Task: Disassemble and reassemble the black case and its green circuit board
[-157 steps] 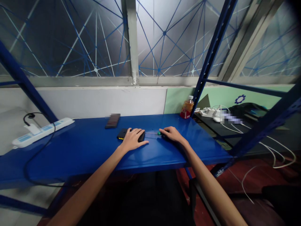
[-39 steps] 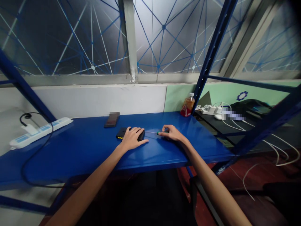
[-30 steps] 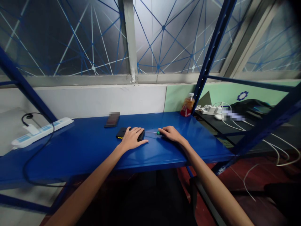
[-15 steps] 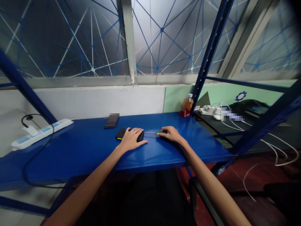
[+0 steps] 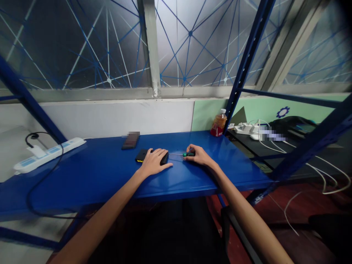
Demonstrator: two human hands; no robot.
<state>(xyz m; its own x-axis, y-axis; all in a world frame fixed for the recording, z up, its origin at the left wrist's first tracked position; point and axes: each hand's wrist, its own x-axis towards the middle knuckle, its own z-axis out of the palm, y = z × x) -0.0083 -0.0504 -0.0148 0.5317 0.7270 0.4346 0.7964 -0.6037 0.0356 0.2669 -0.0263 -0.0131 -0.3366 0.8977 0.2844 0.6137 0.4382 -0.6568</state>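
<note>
Over a small black box [image 5: 141, 155] with a yellow strip on its near side lies my left hand [image 5: 154, 161], holding it against the blue table. Its fingers reach across the top and the thumb sticks out to the right. My right hand [image 5: 199, 155] pinches the green and black handle of a screwdriver [image 5: 184, 154] between thumb and fingers. The thin metal shaft points left, level, toward the box's right end. Whether the tip touches the box or enters it, I cannot tell. Part of the box is hidden under my left hand.
On the blue table [image 5: 90, 165], a dark flat object, blurred out, [image 5: 131, 140] lies behind the box. A white power strip [image 5: 52, 156] with a black cable is at the left. A drink bottle [image 5: 219, 123] stands at the back right, near a blue metal post [image 5: 244, 66].
The fingers of my right hand have shifted and opened a little around the screwdriver handle, showing more of its green end. My left hand and the box have stayed put.
</note>
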